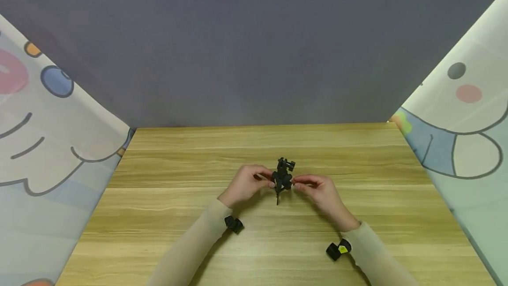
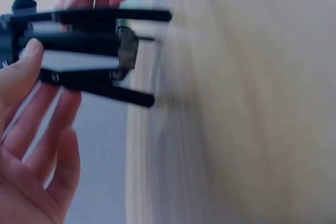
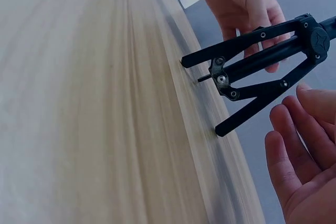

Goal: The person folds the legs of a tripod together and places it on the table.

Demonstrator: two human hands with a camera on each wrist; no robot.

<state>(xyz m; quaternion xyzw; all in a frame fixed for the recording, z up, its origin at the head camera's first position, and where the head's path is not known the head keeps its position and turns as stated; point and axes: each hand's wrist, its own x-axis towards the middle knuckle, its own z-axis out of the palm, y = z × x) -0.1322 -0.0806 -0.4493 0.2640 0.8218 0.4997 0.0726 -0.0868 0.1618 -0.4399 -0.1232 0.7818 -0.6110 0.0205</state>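
Note:
A small black tripod [image 1: 282, 179] with hinged legs stands between my two hands, its feet down at the tabletop and its legs partly spread in the right wrist view. My left hand [image 1: 251, 181] holds it from the left side; in the left wrist view the thumb [image 2: 32, 51] lies across a leg with fingers behind. My right hand [image 1: 317, 191] is at the tripod's right side. In the right wrist view its fingers [image 3: 286, 153] are loosely bent beside the lower leg, and the thumb tip comes close to that leg. A knob [image 1: 291, 166] sticks out at the tripod's top.
The wooden table [image 1: 158, 167] runs back to a dark grey panel [image 1: 254, 56]. Cartoon-printed cloths hang at the left [image 1: 59, 144] and right [image 1: 468, 153]. Black wrist cameras sit on the left cuff [image 1: 233, 224] and right cuff [image 1: 338, 249].

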